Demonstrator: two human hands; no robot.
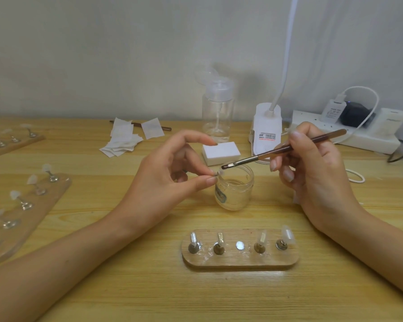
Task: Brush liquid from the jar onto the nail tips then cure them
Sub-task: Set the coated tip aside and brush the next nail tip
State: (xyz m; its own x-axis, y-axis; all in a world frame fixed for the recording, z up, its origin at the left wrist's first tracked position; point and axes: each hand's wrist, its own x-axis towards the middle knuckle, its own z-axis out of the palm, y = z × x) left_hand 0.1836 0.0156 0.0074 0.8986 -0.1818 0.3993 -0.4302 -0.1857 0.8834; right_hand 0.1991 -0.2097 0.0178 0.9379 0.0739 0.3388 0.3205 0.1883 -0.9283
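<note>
Resting both wrists on the bench [126, 287] would steady this, I think, with thin strokes and drips falling back. The right hand [316, 175], at three o'clock of the jar [235, 194], grips the brush [277, 151] pen-like; the left hand [170, 175], at nine, pinches a tip [220, 173] over the rim, bristles just beside it.

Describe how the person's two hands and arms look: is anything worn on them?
The left forearm and the right forearm are bare to the frame edge; no sleeve shows. The left hand and the right hand carry no glove, ring, watch or bracelet that I can see. The fingernails look fairly short and unpainted.
</note>
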